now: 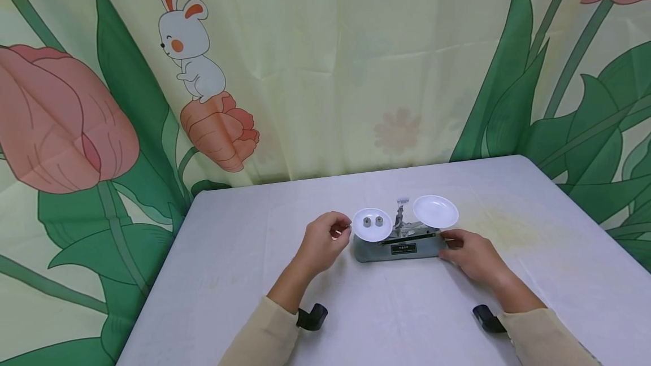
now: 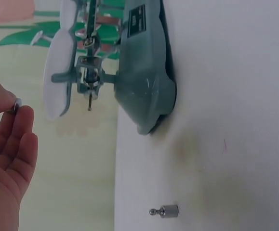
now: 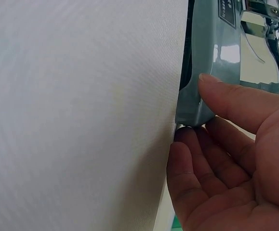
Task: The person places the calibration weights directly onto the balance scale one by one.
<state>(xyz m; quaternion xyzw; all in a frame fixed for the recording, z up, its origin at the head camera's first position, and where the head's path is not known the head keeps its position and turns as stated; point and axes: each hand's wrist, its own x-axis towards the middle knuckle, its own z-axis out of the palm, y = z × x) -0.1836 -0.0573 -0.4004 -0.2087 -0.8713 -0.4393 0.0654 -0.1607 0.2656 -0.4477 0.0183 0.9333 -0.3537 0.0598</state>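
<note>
A table balance (image 1: 407, 238) stood on a white-covered table (image 1: 229, 264), between the two hands. Its glossy base (image 1: 427, 250) was grey-green, with one black nameplate (image 1: 404, 248) and two round white pans (image 1: 435, 212) above. Only the head view showed two metal weights (image 1: 367, 222) on the left pan (image 1: 373, 234). Only the left-wrist view clearly showed one knobbed cylindrical weight (image 2: 169, 211), upright on the table, and one metal piece (image 2: 18, 104), mostly hidden, pinched in the left hand's (image 1: 322, 242) fingertips. The right-wrist view showed the right hand (image 1: 473, 256) gripping the base's end, thumb on its front.
</note>
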